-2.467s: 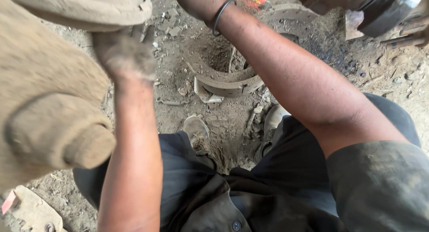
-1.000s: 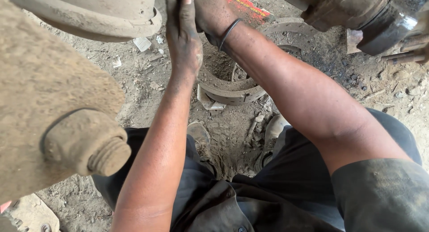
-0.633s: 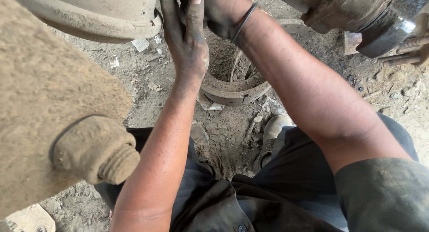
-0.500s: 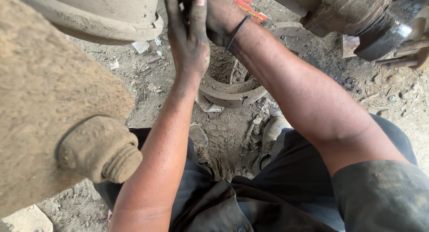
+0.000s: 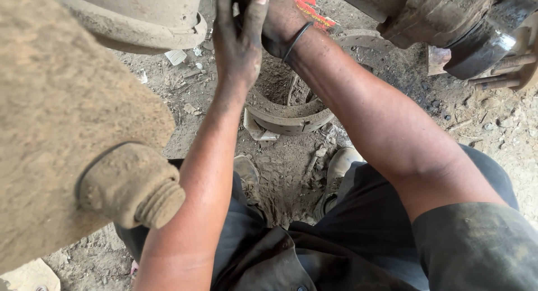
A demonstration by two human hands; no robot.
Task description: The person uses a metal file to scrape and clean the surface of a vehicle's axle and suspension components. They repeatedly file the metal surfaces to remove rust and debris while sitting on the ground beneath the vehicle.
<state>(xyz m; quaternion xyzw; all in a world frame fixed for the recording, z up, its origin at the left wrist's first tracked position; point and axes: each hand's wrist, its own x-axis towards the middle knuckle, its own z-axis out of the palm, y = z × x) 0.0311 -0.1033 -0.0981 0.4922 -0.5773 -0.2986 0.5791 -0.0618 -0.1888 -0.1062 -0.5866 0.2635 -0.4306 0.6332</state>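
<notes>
Two grimy hands meet at twelve o'clock: the left hand (image 5: 240, 44), fingers together and flat, presses against the right hand (image 5: 274, 19) (its finger state I cannot tell). Beyond them, at one o'clock, lies a red flat wrapper (image 5: 309, 9); below, a curved rusty metal brake shoe (image 5: 288, 121).

Counts from where I stand: two hands, left hand (image 5: 238, 41) and right hand (image 5: 277, 22), pressed together at the top edge. One black band (image 5: 294, 41) on the right wrist. Two shoes (image 5: 246, 176) (image 5: 339, 167) on the dirt. One curved brake shoe (image 5: 288, 120) on the ground, with one bigger metal ring (image 5: 364, 40) behind it. One dusty drum (image 5: 140, 16) overhead. Three studs (image 5: 504, 72) on the hub at right. One red scrap (image 5: 311, 10).
</notes>
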